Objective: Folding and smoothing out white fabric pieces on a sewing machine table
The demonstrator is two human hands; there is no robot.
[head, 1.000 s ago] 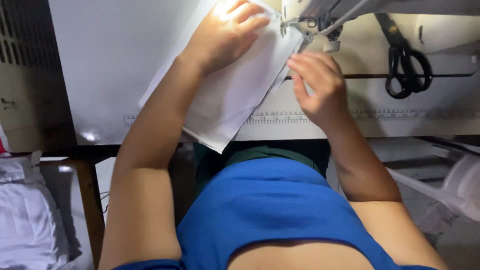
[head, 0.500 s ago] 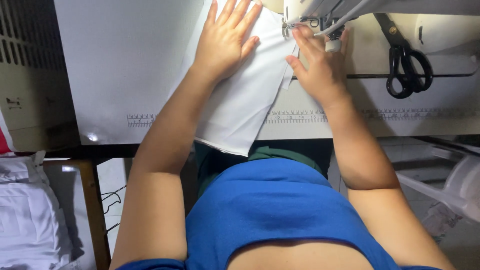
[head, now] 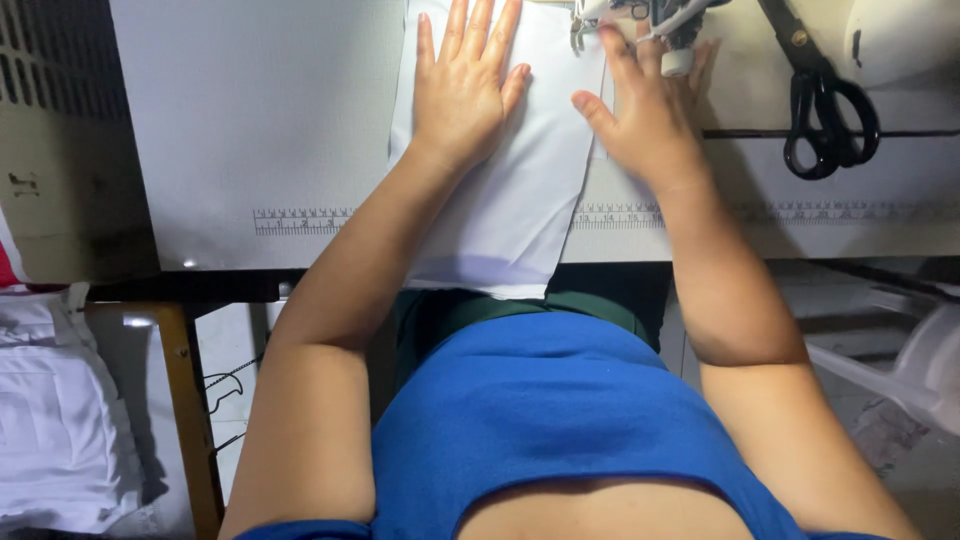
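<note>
Since the earlier frame my left hand (head: 465, 90) has flattened, fingers spread, onto the white fabric panel (head: 505, 190), whose long axis runs toward the presser foot (head: 580, 30), while my right hand (head: 645, 110), fingers spread, presses the panel's right edge, nearer the needle.

The white cloth (head: 520, 190) runs off the far edge. The right hand (head: 650, 120) has fingertips hidden behind the sewing machine's foot (head: 672, 30). Scissors (head: 825, 100) tips are cut off.
</note>
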